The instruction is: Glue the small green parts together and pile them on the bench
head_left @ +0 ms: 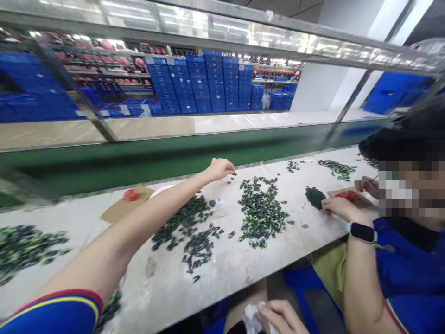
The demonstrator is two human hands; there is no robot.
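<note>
My left hand [219,169] reaches over the table's far side, fingertips pinched at a small dark piece [235,174]. Another small dark piece [228,183] lies just below it. My right hand [281,316] is low at the bottom edge, beyond the near table edge, with fingers closed on a crumpled white tissue [253,317]. Between the hands a pile of small black and green pieces [262,211] is spread on the white table [239,273]. Dark pieces [200,248] lie scattered to its left, and a larger dark pile [189,213] is partly behind my left forearm.
A person in blue sits at the right, a hand [339,207] beside a dark pile [315,197]. Cardboard with a red item [131,195] lies left of my forearm. Metal posts [352,97] and a green panel [167,155] border the far side.
</note>
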